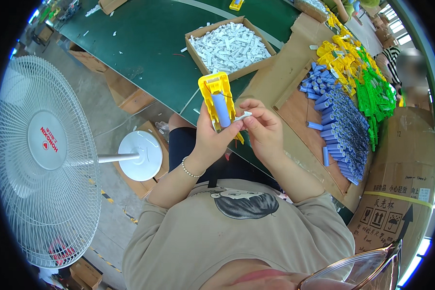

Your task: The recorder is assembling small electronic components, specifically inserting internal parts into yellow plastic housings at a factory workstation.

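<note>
In my left hand point(207, 137) is a yellow plastic housing point(214, 80), tilted upright, with the fingers wrapped round its side. A blue cylindrical battery cell point(221, 110) sits lengthwise inside this housing, and thin wires show near its upper end. My right hand point(266, 128) pinches a small white strip point(243, 116) between thumb and fingers at the housing's right edge. The left thumb reaches close to the strip's lower end; whether it touches it I cannot tell.
Beyond my hands, a cardboard box point(194, 50) of white strips stands on the green table point(145, 46). To the right lie many blue cells point(340, 128), yellow housings point(340, 55) and green plastic parts point(376, 94). A white fan point(48, 145) stands left; a large carton point(396, 164) stands right.
</note>
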Motion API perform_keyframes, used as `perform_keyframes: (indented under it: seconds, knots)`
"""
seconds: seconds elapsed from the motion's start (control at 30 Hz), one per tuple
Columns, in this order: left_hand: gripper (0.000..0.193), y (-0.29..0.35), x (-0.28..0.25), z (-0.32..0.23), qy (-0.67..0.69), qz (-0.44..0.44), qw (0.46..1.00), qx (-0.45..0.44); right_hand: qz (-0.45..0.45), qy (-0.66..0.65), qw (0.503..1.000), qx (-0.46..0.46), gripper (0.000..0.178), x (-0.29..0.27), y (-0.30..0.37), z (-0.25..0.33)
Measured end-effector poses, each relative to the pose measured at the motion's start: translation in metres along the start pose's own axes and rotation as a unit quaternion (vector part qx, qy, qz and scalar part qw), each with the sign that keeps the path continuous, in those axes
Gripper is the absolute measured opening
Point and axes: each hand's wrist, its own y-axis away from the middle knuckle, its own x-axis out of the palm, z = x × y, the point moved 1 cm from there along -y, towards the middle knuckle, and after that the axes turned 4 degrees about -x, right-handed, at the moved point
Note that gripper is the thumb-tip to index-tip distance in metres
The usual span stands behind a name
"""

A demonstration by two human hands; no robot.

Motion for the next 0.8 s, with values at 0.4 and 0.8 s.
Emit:
perform_keyframes:
  seconds: [0.4,0.8]
  knots:
    - [0.048,0.003,0.004,0.011,-0.176,0.109,0.963,-0.175,0.273,0.556,0.785,-0.019,0.016,-0.035,-0.018,0.056]
    - [0.037,0.006,0.009,0.023,-0.124,0.147,0.963,-0.190,-0.019,0.289,0.951,0.106,0.024,-0.037,-0.026,0.032]
